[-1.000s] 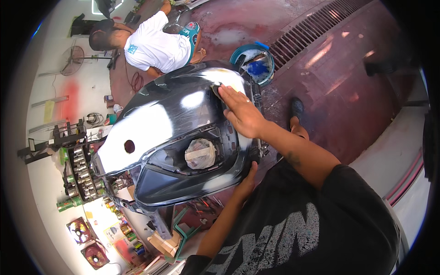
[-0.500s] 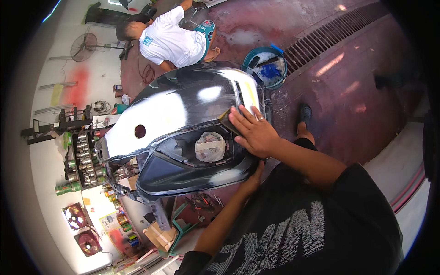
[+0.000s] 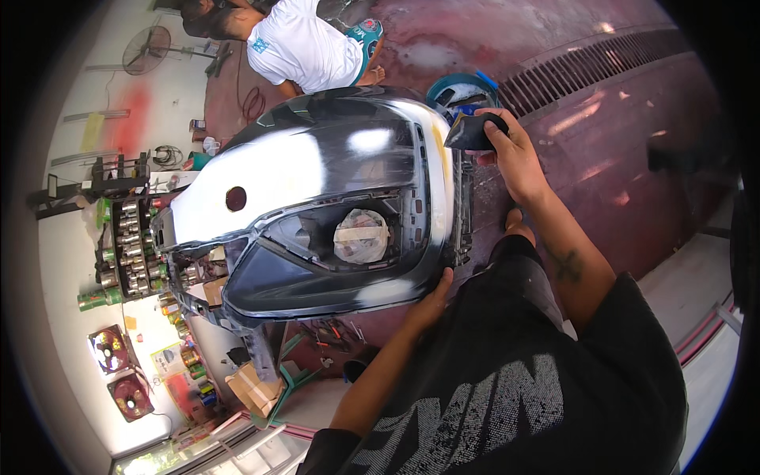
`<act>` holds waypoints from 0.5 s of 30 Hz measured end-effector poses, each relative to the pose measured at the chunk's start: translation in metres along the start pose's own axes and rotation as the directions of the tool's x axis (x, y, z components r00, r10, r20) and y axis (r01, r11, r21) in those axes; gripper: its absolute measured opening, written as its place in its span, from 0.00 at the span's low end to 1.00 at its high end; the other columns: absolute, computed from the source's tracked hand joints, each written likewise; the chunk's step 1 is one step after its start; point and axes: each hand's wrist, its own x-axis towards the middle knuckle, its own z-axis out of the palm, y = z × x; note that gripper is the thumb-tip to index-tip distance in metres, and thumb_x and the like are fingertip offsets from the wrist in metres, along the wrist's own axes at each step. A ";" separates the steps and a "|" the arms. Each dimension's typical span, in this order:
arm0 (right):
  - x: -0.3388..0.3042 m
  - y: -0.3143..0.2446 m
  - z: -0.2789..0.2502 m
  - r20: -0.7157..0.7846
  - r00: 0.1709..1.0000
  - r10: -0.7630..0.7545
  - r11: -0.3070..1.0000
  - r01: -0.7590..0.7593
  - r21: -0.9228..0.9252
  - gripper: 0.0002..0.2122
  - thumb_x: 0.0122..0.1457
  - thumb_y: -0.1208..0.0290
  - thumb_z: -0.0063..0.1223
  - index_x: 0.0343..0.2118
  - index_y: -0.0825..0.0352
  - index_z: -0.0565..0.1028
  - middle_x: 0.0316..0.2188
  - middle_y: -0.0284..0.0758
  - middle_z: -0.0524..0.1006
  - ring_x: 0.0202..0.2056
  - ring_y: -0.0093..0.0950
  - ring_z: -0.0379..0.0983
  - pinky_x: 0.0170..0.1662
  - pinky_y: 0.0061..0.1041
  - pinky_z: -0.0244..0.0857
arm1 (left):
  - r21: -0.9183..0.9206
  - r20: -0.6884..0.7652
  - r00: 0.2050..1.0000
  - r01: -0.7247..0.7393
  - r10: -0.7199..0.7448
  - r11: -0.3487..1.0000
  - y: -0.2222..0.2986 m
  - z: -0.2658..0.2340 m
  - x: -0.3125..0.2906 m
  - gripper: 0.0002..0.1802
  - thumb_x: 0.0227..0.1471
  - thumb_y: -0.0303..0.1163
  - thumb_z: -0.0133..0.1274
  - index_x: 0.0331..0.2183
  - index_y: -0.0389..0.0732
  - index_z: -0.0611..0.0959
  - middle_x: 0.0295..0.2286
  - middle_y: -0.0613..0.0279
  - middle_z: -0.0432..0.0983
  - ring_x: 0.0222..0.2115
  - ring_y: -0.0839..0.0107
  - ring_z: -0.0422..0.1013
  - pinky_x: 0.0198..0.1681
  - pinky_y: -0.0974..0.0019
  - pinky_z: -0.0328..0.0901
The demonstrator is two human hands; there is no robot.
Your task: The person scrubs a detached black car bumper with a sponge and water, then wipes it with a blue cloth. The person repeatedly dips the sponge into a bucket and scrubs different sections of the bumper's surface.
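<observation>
A black car bumper (image 3: 348, 169) with white patches and a yellowish streak lies raised in front of me. My right hand (image 3: 520, 158) is lifted just off its right edge, pinching a dark, bent sheet of sandpaper (image 3: 475, 133) between thumb and fingers. At the bumper's near right corner, my left hand (image 3: 430, 305) holds the edge; its thumb side shows, while the other fingers are hidden below the rim. A taped plastic-covered round piece (image 3: 361, 236) sits inside the bumper's opening.
Beyond the bumper's right end stands a teal bucket (image 3: 463, 89) of sudsy water, beside a floor grate (image 3: 590, 70). A person in a white shirt (image 3: 305, 49) crouches at the far side. Left are a rack of cans (image 3: 131, 245), a fan (image 3: 146, 51) and a cardboard box (image 3: 255, 388).
My right hand has left the bumper's surface, where it was pressing the sandpaper flat, and moved up and right with the sheet. My left hand stays at the near edge.
</observation>
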 end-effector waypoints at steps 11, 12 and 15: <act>0.030 -0.025 0.157 0.648 0.753 -0.112 0.607 0.568 -0.555 0.24 0.59 0.48 0.70 0.45 0.63 0.77 0.33 0.37 0.80 0.36 0.36 0.80 0.41 0.34 0.71 | -0.103 -0.013 0.999 -0.040 0.039 0.994 -0.014 0.003 0.014 0.56 0.65 0.72 0.46 0.72 0.32 0.62 0.74 0.50 0.52 0.75 0.59 0.48 0.76 0.62 0.39; 0.033 -0.019 0.156 0.662 0.733 -0.155 0.562 0.617 -0.551 0.24 0.58 0.46 0.69 0.44 0.63 0.77 0.33 0.38 0.81 0.37 0.38 0.80 0.40 0.36 0.71 | -0.032 -0.005 0.999 -0.032 0.032 0.999 -0.012 0.003 0.013 0.59 0.64 0.75 0.42 0.72 0.32 0.61 0.74 0.47 0.52 0.75 0.56 0.47 0.76 0.61 0.39; 0.037 0.002 0.153 0.699 0.673 -0.243 0.458 0.714 -0.529 0.24 0.56 0.44 0.68 0.41 0.61 0.78 0.32 0.35 0.82 0.38 0.42 0.81 0.38 0.42 0.71 | 0.095 0.003 1.000 0.008 -0.008 0.995 -0.008 0.001 0.009 0.64 0.61 0.82 0.34 0.72 0.33 0.61 0.73 0.41 0.51 0.76 0.51 0.45 0.76 0.60 0.39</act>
